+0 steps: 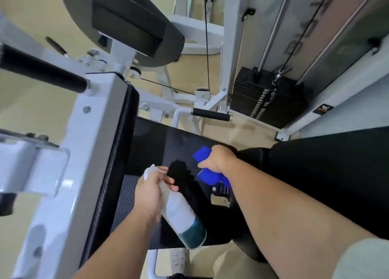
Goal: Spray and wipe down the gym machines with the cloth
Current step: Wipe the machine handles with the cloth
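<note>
Left hand (150, 192) lower centre of frame, fingers (170, 181) curled round a spray bottle (181, 213), bare forearm from the bottom edge, right hand (219, 159) at centre gripping a blue cloth (210, 177), forearm from lower right.

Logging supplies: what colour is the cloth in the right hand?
Bright blue cloth, clearest in the head view.

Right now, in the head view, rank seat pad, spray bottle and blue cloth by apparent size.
seat pad
spray bottle, though it's nearer the camera
blue cloth, partly hidden by the right hand
</note>
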